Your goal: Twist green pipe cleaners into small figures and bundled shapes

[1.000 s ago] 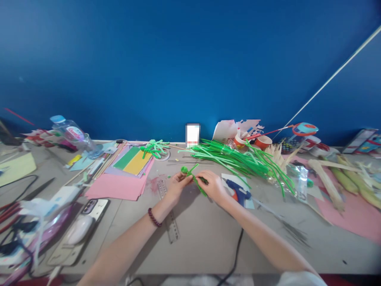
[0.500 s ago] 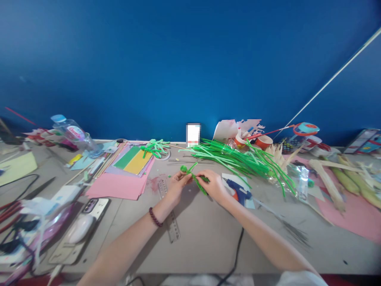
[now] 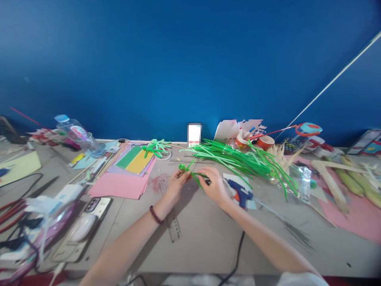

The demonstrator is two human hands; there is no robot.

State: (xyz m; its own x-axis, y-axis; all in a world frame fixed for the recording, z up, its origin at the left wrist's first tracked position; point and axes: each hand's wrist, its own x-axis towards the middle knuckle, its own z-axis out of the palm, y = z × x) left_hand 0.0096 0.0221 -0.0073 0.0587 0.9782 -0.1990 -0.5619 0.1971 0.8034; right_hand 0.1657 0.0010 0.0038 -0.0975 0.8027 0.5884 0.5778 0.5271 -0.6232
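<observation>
Bright green pipe cleaners (image 3: 189, 168), twisted into a small shape with a rounded coil at one end and a thin strand sticking up, are between my hands above the table. My left hand (image 3: 176, 186) pinches the shape near its coiled end. A beaded bracelet (image 3: 156, 215) circles that wrist. On the other side my right hand (image 3: 214, 185) has its fingertips closed on a green strand of the same piece. A short strand points down between the hands. The right fingers partly hide the strands there. Below my left hand lies a clear ruler (image 3: 172, 224).
A bundle of green pipe cleaners (image 3: 238, 158) lies behind my right hand. A blue glue gun (image 3: 244, 192) rests just right of it. Pink paper (image 3: 122, 186), a smaller green pipe-cleaner cluster (image 3: 157, 147), a phone (image 3: 68, 247) and a bottle (image 3: 77, 133) are on the left. Corn husks (image 3: 333, 182) lie right.
My right hand has shifted slightly along the pipe cleaners, and the downward strand shows less below its fingers. My left hand keeps its pinch. The whole view has moved a little.
</observation>
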